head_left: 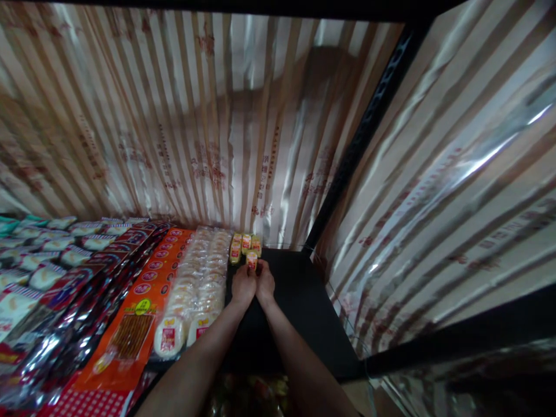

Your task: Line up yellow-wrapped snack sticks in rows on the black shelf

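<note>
Both my hands meet at the back of a black shelf (299, 307), closed around one small yellow snack packet (251, 259) with a red and white label. My left hand (244, 285) grips it from the left, my right hand (264, 282) from the right. Just behind it stand several matching yellow packets (247, 241) in short rows against the back. To the left of my hands run two rows of round white cakes in clear wrappers (200, 289), the front ones showing red labels. My fingertips are partly hidden behind my hands.
Farther left lie orange snack packs (134, 324), dark shiny packs (73, 307) and white snack bags (46, 277). Striped printed sheeting (243, 116) covers the back and right side. A black metal post (360, 139) rises at the shelf's back right corner.
</note>
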Demonstrator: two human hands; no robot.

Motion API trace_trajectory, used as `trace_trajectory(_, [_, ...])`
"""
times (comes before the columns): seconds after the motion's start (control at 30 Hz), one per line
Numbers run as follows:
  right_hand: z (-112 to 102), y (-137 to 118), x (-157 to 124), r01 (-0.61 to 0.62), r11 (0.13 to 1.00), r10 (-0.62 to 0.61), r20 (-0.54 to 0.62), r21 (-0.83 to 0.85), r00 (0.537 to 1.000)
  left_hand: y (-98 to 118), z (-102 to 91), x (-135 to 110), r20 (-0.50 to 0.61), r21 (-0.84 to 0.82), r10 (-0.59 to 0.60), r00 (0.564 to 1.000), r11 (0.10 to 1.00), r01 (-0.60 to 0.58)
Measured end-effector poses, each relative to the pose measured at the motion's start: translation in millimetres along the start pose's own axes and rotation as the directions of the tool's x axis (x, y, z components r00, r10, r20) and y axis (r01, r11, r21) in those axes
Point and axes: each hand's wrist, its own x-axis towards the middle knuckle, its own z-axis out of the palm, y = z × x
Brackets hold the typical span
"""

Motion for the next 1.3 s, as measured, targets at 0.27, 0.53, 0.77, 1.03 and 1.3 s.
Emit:
trace_trajectory(0.27, [7, -10, 23, -0.016, 0.999, 0.017, 0.029, -0.030, 0.999, 4, 3.2, 18, -0.029, 0.036, -0.006, 1.000, 0.999, 0.007])
trace_trajectory(0.53, [22, -2, 35, 0.102, 0.994, -0.103, -0.015, -0.050, 0.995, -3, 12.4, 26, -0.110, 0.091, 0.020, 0.994, 0.996, -0.010])
trace_trajectory(0.77, [34, 13, 30, 0.190, 0.980, -0.182, -0.107, 0.061, 0.977, -12, 15.3, 26, -0.127, 0.188, 0.135, 0.983, 0.976, -0.110])
trace_trajectory(1.03, [37, 21, 32, 0.294, 0.944, -0.277, -0.124, 0.149, 0.953, -16, 20.9, 27, -0.061, 0.349, 0.201, 0.978, 0.922, -0.168])
trace_trajectory(1.3, [17, 23, -4, 0.246, 0.963, -0.234, -0.112, 0.109, 0.966, -8, 9.5, -5, -0.069, 0.252, 0.131, 0.989, 0.961, -0.110])
